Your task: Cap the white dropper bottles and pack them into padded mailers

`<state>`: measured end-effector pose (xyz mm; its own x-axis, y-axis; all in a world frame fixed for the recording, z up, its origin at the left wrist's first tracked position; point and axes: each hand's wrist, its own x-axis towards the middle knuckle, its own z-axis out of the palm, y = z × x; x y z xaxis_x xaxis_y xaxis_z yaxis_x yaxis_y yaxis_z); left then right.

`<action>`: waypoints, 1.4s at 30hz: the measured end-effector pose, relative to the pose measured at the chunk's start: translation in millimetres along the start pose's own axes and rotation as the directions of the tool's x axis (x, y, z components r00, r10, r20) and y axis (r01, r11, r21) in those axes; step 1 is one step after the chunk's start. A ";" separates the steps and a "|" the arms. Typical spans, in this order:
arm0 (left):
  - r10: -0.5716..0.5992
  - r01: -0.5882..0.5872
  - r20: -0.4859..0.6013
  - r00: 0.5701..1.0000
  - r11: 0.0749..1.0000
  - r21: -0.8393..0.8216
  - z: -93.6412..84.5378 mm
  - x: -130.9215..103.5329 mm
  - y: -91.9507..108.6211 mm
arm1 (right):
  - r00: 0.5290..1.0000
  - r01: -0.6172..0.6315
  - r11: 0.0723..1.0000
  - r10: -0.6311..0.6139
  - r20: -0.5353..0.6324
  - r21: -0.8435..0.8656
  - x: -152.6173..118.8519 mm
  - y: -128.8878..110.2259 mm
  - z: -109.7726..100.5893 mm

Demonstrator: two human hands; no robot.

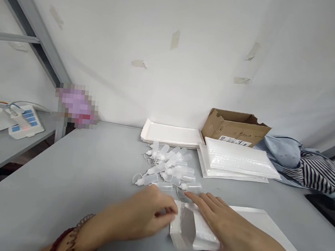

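A white bubble mailer [207,236] lies on the table with its mouth gaping towards the left and its flap [177,225] folded out. My left hand [150,210] has thumb and forefinger pinched together at the flap's left edge. My right hand [220,221] rests across the mailer with its fingers stretched out; its thumb is partly hidden at the near edge. Just beyond both hands is a loose pile of small translucent dropper bottles [168,167] with looped cap straps. One bottle [191,187] lies close to my right fingertips.
White mailers [172,134] are stacked against the wall, and plump ones [238,160] lie before an open cardboard box [235,128]. Blue and striped cloth [314,167] sits at right, with a dark phone-like object [328,212] nearby. A white device [27,122] stands on the left table.
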<state>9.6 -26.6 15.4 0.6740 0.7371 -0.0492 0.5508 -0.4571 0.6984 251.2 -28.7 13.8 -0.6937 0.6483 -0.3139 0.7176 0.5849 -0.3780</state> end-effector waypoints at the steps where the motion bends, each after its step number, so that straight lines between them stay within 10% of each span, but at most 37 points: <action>1: -0.024 0.029 -0.055 0.998 0.995 0.096 -2.3 -0.2 -2.1 | 1.000 -0.007 1.000 0.007 0.009 0.018 1.2 1.2 0.6; 7: -0.242 0.303 -0.184 0.953 0.795 0.526 -6.2 0.5 -16.0 | 0.998 -0.063 0.993 0.059 0.037 0.105 9.0 -4.2 -0.3; 16: -0.231 0.292 -0.179 0.956 0.777 0.557 4.6 2.1 -18.8 | 0.998 -0.067 0.992 0.068 0.000 0.103 12.1 -10.4 4.8; 26: -0.342 0.379 -0.227 0.912 0.914 0.143 -0.7 1.5 -2.7 | 0.997 -0.010 0.997 0.016 -0.071 0.082 13.3 -3.7 9.8; 30: -0.230 0.214 -0.092 0.969 0.964 -0.155 3.4 -3.5 4.9 | 0.996 -0.004 0.998 0.009 -0.085 0.070 15.3 -2.7 13.8; 42: -0.247 0.237 -0.106 0.963 0.967 -0.096 -7.0 -7.7 -0.1 | 0.996 -0.010 0.996 0.018 -0.089 0.088 14.7 -5.2 11.8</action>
<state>1.0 -28.7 20.7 0.4610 0.8756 -0.1441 0.6448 -0.2190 0.7323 236.6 -27.9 0.9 -0.6724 0.6994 -0.2423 0.7166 0.5330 -0.4499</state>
